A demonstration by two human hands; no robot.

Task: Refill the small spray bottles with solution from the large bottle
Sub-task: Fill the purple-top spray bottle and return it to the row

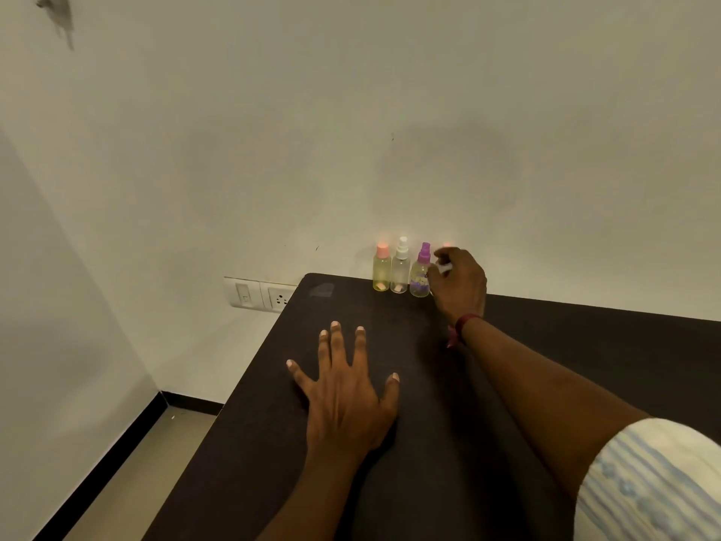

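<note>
A dark matte surface (585,345) is sitting against a plain pale wall (351,130). The right hand (460,283) is curling round what seems a fourth bottle (447,246), only its pink cap showing, at the end of a row of slim translucent plastic sprayers (400,271), while the left hand (343,400) is lying flat and open. Likely a bottle is being picked out; its top will need unscrewing, and the large bottle is out of sight.

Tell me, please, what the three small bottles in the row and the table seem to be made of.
The pink-cap bottle, white-cap bottle and purple-cap bottle are probably clear, slightly frosted plastic, because light and contents show through their walls. The caps look like opaque coloured plastic. The table has a dark matte top, perhaps laminate or painted wood. No gloss or grain shows, so this is uncertain.
</note>
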